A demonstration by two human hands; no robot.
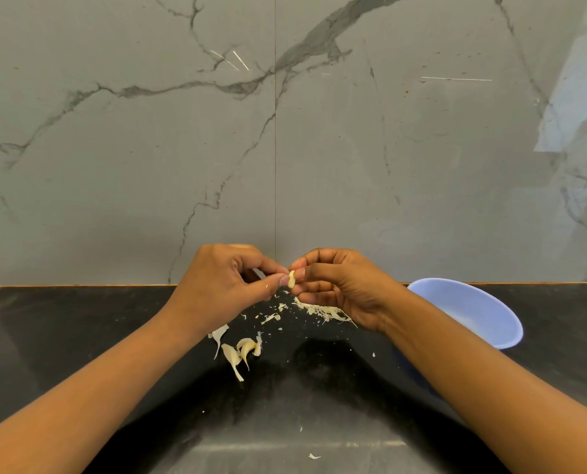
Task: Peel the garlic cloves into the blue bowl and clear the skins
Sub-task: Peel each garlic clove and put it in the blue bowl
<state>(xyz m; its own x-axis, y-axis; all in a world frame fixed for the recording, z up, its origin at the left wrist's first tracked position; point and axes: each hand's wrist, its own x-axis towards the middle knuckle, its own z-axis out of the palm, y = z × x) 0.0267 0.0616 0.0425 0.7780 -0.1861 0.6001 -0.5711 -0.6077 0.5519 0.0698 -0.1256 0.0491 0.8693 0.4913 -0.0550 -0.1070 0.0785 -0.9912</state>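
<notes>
A small pale garlic clove is held above the black counter, pinched between the fingertips of my left hand and my right hand. Both hands meet at the clove, fingers curled. Several unpeeled garlic cloves lie on the counter below my left wrist. Papery skins and small flakes are scattered under my right hand. The blue bowl stands at the right, partly hidden by my right forearm; its visible inside looks bare.
The black stone counter runs to a grey marble wall at the back. Stray skin bits lie near the front edge.
</notes>
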